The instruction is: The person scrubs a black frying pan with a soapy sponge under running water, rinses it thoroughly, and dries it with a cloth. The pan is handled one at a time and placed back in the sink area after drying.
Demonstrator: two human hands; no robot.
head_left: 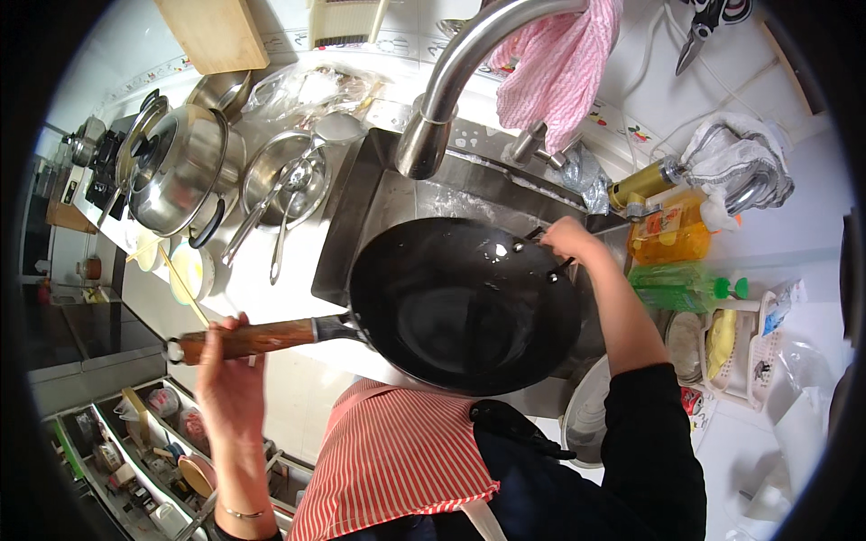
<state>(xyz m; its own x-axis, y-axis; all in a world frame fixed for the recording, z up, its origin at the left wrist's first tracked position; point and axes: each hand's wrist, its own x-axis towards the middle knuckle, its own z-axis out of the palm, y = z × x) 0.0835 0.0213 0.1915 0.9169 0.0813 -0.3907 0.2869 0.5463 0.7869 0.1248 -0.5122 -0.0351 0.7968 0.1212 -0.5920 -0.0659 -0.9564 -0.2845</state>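
Observation:
A black wok (460, 311), wet and shiny inside, is held over the front of a stainless steel sink (345, 223). Its wooden handle (270, 339) points left, and my left hand (230, 379) grips it near the end. On the far right side, my right hand (570, 238) is closed around the small metal helper handle, mostly hidden by the fingers. The curved faucet (433, 101) reaches over the sink behind the wok, with no water stream visible from its spout. No food shows in the wok.
Left of the sink stand a lidded steel pot (179, 162), a steel bowl (260, 182) with ladles, and a small bowl (189, 270) with chopsticks. A pink cloth (558, 74) hangs by the faucet. Soap bottles (670, 226) line the right. An open drawer (152, 460) lies lower left.

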